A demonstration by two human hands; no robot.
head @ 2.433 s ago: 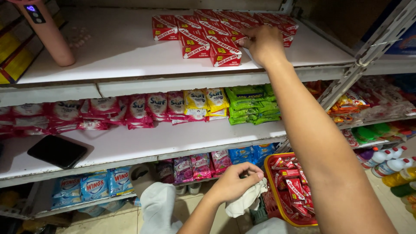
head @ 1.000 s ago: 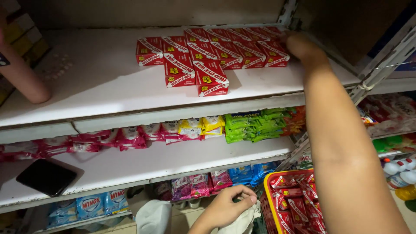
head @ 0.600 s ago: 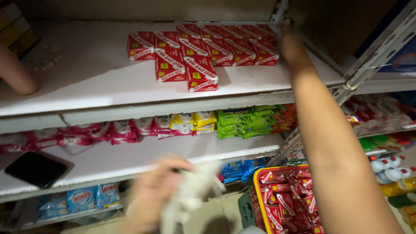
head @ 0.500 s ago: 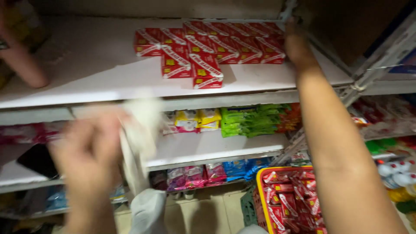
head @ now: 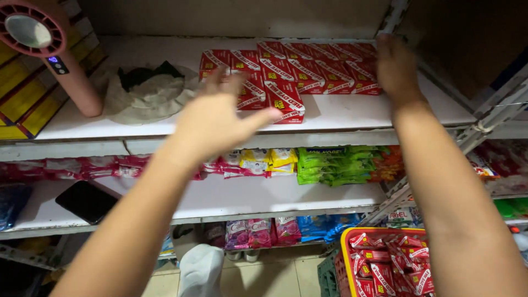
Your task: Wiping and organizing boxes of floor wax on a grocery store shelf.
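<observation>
Red packets (head: pixel 308 71) lie in overlapping rows at the back right of the white top shelf (head: pixel 357 118). My right hand (head: pixel 396 66) rests flat on the right end of those rows. Blurred, with fingers spread and nothing in it, my left hand (head: pixel 220 118) hovers in front of the left end of the packets. A crumpled whitish cloth (head: pixel 146 96) lies on the same shelf to the left of that hand, apart from it.
A pink hand-held fan (head: pixel 60 60) stands at the shelf's left end beside yellow boxes (head: pixel 22 99). The middle shelf carries pink sachets (head: pixel 99 165), green sachets (head: pixel 335 165) and a dark phone (head: pixel 88 201). A yellow-rimmed basket (head: pixel 352 236) of red packets sits low right.
My left hand came up from below with the cloth, let it go on the top shelf and now hovers open. My right hand has stayed on the packets.
</observation>
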